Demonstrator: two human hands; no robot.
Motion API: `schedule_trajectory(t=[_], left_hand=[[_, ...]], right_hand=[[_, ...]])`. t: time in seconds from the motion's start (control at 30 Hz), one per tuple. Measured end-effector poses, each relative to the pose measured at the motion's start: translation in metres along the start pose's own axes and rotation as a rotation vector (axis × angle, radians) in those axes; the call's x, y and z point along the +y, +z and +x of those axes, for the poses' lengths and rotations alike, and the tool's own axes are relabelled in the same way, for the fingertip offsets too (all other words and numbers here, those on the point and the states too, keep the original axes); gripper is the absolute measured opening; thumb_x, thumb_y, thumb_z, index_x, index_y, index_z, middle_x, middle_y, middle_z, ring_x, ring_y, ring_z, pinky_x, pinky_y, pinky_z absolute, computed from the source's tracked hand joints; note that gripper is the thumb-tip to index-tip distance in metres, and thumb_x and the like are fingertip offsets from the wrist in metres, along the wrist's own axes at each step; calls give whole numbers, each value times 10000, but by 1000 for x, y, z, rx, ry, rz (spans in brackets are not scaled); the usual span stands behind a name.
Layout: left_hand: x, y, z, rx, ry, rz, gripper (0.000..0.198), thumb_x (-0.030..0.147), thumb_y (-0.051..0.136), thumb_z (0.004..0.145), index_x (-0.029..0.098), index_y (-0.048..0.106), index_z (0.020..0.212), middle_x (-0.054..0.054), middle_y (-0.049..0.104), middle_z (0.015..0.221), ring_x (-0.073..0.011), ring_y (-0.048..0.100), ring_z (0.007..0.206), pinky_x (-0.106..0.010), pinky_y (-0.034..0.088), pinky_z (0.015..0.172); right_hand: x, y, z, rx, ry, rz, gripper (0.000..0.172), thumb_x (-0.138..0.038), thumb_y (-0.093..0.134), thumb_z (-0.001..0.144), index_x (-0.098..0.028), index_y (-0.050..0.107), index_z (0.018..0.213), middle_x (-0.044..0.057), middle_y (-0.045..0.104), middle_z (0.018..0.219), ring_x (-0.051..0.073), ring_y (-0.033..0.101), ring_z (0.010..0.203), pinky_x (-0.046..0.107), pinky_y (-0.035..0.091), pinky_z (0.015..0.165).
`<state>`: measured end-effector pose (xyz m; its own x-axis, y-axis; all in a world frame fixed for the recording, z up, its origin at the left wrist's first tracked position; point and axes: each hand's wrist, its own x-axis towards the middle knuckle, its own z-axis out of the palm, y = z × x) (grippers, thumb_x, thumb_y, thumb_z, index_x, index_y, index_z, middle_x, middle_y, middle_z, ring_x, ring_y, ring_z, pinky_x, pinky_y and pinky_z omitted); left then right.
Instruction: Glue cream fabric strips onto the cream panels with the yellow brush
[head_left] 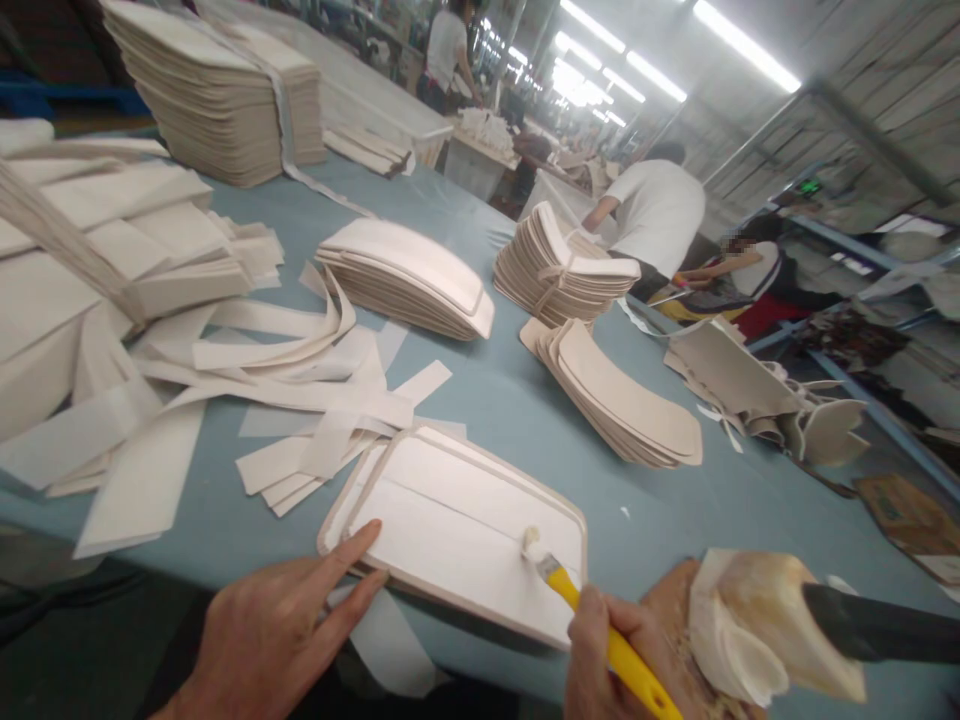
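Panel (450,545): a pale, rounded rectangle lying flat on the table (480,400) at the near edge, with at least one similar piece showing beneath its left end; clock directions below are read from its centre, 12 being away from the wearer.
Long axis: runs from 10 to 4 o'clock, a thin line tracing the same course along the face.
Right hand (592,650): at 4 o'clock, closed around the yellow handle of a brush (562,583); from this grip the panel lies towards 10.
Bristles (531,545): on the panel's face at about 3 o'clock, the handle sloping back towards 4 or 5, so that brush and panel are roughly in line.
Left hand (274,620): at 8 o'clock, gripping nothing, index finger laid on the panel's left end and thumb at its near edge; the right hand is the nearer to the bristles.
Crusted container (772,625): between 3 and 4 o'clock, beyond the right hand; its contents cannot be made out.
Loose strips (300,395): a tangle at 10 o'clock.
Curved stacks: one (405,275) between 11 and 12, another (626,395) at 2.
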<state>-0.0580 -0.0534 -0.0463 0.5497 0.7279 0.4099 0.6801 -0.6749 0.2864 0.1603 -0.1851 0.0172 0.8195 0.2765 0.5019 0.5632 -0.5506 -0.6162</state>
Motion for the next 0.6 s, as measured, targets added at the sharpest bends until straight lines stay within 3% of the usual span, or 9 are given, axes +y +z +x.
schedule_trajectory(t=[0.1,0.23,0.37,0.47,0.6], left_hand=[[0,2,-2,2,-24,-44,463,494,432,1095,273,808,1249,6,817,729,-165,739,547,-256,502,482],[1,1,-1,10,-15,-40,535,516,358,1115,255,807,1242,13,790,684,-157,728,528,-261,491,480],[4,-3,3,37,29,-21,572,467,305,1136,209,813,1190,23,764,644,-151,712,497,-287,467,448],[5,-2,4,47,38,-26,547,413,297,1144,209,803,1190,33,760,644,-143,719,512,-290,478,471],[4,5,-1,54,9,-30,497,394,318,1140,240,785,1208,38,783,699,-157,729,544,-313,494,512]], right_hand=[[-24,15,-12,-85,-19,147,405,-562,651,953,-246,614,702,-28,592,552,132,513,463,279,388,497],[-52,45,-11,-275,-64,389,387,-498,665,978,-236,604,699,-56,552,529,117,493,449,234,390,459],[-62,70,-4,-395,-123,463,407,-492,638,990,-226,593,685,-63,529,520,108,476,431,226,368,436],[-50,62,1,-357,-79,347,450,-544,643,969,-231,572,653,-65,505,503,114,469,437,233,368,448],[-21,26,13,-233,71,109,438,-570,635,938,-246,582,647,-57,535,503,137,506,460,256,401,486]])
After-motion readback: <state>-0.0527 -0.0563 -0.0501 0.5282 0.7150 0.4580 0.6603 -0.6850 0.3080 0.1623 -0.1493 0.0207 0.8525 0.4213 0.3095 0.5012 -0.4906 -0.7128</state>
